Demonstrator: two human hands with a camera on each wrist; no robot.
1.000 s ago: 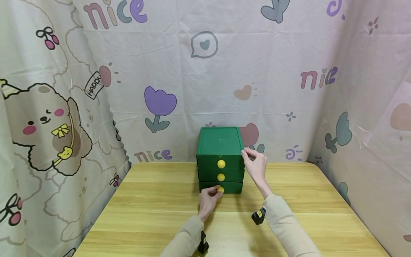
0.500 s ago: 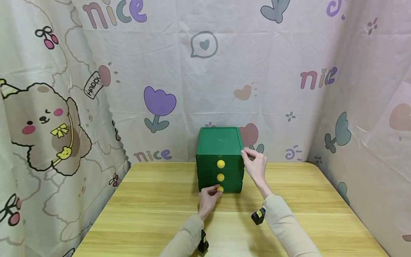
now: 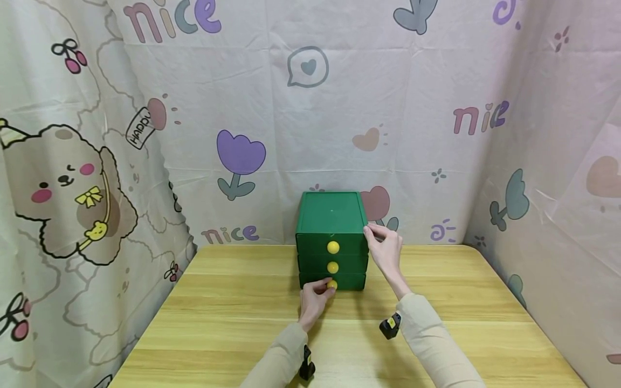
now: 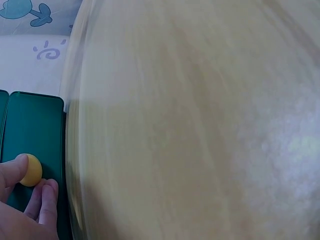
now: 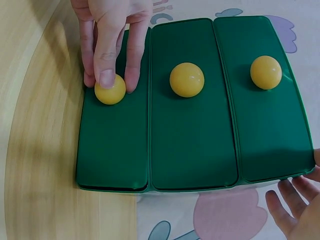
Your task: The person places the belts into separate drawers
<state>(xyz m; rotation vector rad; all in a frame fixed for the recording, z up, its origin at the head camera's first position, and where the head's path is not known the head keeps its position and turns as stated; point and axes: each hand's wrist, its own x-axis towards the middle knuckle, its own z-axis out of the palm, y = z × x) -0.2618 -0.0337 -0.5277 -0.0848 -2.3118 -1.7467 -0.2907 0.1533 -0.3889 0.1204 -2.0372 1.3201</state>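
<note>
A green cabinet (image 3: 335,213) with three stacked drawers and round yellow knobs stands at the back of the table. My left hand (image 3: 314,304) pinches the knob (image 5: 110,90) of the bottom drawer (image 5: 112,145), thumb on one side and fingers on the other. That drawer front is nearly level with the two above it. At the cabinet's upper right front corner, my right hand (image 3: 386,250) touches the side with extended fingertips. The middle knob (image 3: 332,267) and top knob (image 3: 333,247) are untouched.
The wooden table (image 3: 233,312) reaches out on both sides of the cabinet. A printed curtain (image 3: 310,129) hangs right behind it and along both sides. Small black devices are strapped at both sleeves, the right one (image 3: 390,326) hanging below the wrist.
The bottom drawer has slid slightly inward with my left hand on its knob, and its front now sits closer to the others. My right hand has stayed at the corner.
</note>
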